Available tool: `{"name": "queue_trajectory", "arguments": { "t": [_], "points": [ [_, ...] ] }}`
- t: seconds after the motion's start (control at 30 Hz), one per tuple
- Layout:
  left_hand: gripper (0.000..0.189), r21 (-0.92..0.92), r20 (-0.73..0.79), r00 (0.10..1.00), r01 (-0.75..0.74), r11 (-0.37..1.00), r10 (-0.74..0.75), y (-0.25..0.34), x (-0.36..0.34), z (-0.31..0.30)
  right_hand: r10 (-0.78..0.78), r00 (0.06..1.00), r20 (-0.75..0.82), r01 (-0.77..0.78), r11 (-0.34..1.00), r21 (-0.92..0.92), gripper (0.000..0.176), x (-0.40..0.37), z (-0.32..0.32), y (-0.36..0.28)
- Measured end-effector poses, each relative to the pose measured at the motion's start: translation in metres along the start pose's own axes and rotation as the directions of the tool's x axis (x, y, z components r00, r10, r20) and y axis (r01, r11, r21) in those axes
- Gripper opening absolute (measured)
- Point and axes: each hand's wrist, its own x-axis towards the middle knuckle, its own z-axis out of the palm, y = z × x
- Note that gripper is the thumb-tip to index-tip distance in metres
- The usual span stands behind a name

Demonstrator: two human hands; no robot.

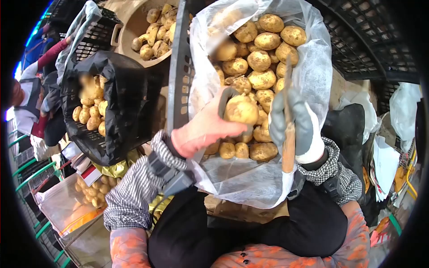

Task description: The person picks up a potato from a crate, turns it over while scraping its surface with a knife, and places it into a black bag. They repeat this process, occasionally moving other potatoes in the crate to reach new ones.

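My left hand (201, 124), in a pink glove with grey fingers, is closed around a dirt-specked yellow potato (241, 110). It holds the potato just above the near part of a black crate (178, 85) lined with white translucent sheet (313, 71). Many potatoes (262, 79) fill the crate below and beyond it. To the right, my right hand (304, 127) wears a grey-and-white glove and grips a knife (288, 147) with a wooden handle. Its narrow, brownish blade points away from me, over the potatoes. Part of the grip is hidden behind the knife.
On the left stands a crate lined with black cloth (129, 98), holding more potatoes. Behind it, a round tub (129, 27) contains soil-covered potatoes. A clear bag of potatoes (67, 205) sits lower left. Black crates (366, 31) stand at upper right. Another person (33, 89) is at far left.
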Motion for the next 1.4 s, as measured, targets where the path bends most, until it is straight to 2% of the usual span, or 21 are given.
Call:
{"name": "queue_trajectory", "arguments": {
  "t": [0.03,0.1,0.17,0.23,0.3,0.37,0.5,0.53,0.57,0.63,0.7,0.73,0.9,0.97,1.1,1.2,1.23,1.27,1.3,1.37,1.4],
  "points": [
    [0.066,-0.088,-0.029,1.000,0.004,0.996,-0.007,0.000,-0.015,0.000,0.000,0.993,0.115,0.026,0.974,-0.225,0.040,-0.002,-0.003,0.002],
    [0.067,-0.205,-0.056,0.998,-0.020,0.979,0.008,-0.006,-0.034,0.002,0.297,0.951,0.089,-0.274,0.939,-0.206,0.036,-0.002,0.006,0.003],
    [0.066,-0.148,-0.133,0.988,-0.096,0.984,0.076,-0.023,-0.037,0.005,0.339,0.935,0.107,-0.314,0.928,-0.201,0.036,-0.002,-0.002,0.020],
    [0.065,0.467,-0.228,0.887,-0.262,0.844,0.402,-0.035,-0.035,0.002,0.391,0.910,0.136,-0.267,0.805,-0.529,0.040,0.002,-0.004,0.019],
    [0.066,0.442,-0.275,0.876,-0.251,0.861,0.397,-0.031,-0.036,0.004,0.372,0.925,0.078,-0.294,0.829,-0.475,0.041,-0.004,0.007,0.019],
    [0.067,0.630,-0.223,0.854,-0.242,0.738,0.469,-0.029,-0.035,0.004,0.183,0.972,0.150,-0.052,0.783,-0.619,0.039,-0.007,0.012,0.015],
    [0.066,0.684,-0.196,0.867,-0.214,0.698,0.458,-0.031,-0.036,0.011,0.352,0.934,0.054,-0.295,0.849,-0.438,0.039,-0.002,0.001,0.024],
    [0.066,0.682,-0.196,0.867,-0.215,0.699,0.458,-0.031,-0.036,0.012,0.157,0.966,0.207,0.068,0.618,-0.784,0.038,-0.002,-0.003,0.027],
    [0.066,0.677,-0.152,0.908,-0.193,0.710,0.391,-0.031,-0.038,0.011,0.046,0.904,0.425,0.409,0.196,-0.891,0.036,-0.002,-0.005,0.029],
    [0.065,0.677,-0.105,0.941,-0.169,0.716,0.322,-0.031,-0.037,0.010,0.076,0.908,0.412,0.388,0.215,-0.896,0.032,0.000,-0.007,0.029],
    [0.065,0.485,-0.166,0.917,-0.245,0.840,0.363,-0.033,-0.031,0.008,0.253,0.925,0.283,0.021,0.709,-0.705,0.029,0.002,-0.006,0.021],
    [0.065,0.490,-0.165,0.915,-0.249,0.836,0.369,-0.035,-0.029,0.008,0.360,0.929,0.090,-0.276,0.833,-0.480,0.030,0.000,-0.001,0.019],
    [0.071,-0.221,-0.202,0.961,-0.231,0.948,0.187,-0.026,-0.033,0.011,0.265,0.964,0.003,-0.264,0.959,-0.104,0.029,0.001,0.003,0.020],
    [0.072,-0.207,-0.182,0.956,-0.264,0.942,0.228,-0.026,-0.033,0.010,0.398,0.917,0.005,-0.388,0.896,-0.215,0.027,0.005,0.003,0.017],
    [0.074,-0.160,-0.185,0.942,-0.310,0.937,0.280,-0.032,-0.032,0.011,0.280,0.960,-0.031,-0.281,0.947,-0.153,0.026,-0.001,0.004,0.021],
    [0.076,-0.124,-0.111,0.990,-0.101,0.987,0.087,-0.015,-0.042,0.011,0.375,0.916,0.141,-0.244,0.801,-0.548,0.027,0.003,-0.003,0.016],
    [0.074,0.311,-0.151,0.903,-0.343,0.886,0.403,-0.037,-0.039,0.011,0.460,0.871,0.169,-0.267,0.735,-0.623,0.026,0.002,-0.002,0.013],
    [0.072,0.412,-0.119,0.888,-0.362,0.836,0.443,-0.053,-0.032,0.009,0.378,0.908,0.183,-0.142,0.687,-0.713,0.026,0.000,-0.004,0.016],
    [0.070,0.468,-0.176,0.827,-0.407,0.784,0.534,-0.047,-0.036,0.014,0.176,0.939,0.296,0.083,0.719,-0.690,0.027,0.002,-0.004,0.024],
    [0.067,0.380,-0.132,0.819,-0.479,0.791,0.559,-0.043,-0.027,0.008,0.254,0.967,0.030,-0.212,0.858,-0.467,0.034,-0.001,0.012,0.019],
    [0.067,0.389,-0.149,0.812,-0.476,0.788,0.564,-0.045,-0.027,0.008,0.258,0.965,0.049,-0.204,0.856,-0.475,0.034,0.000,0.013,0.019]
  ]
}}
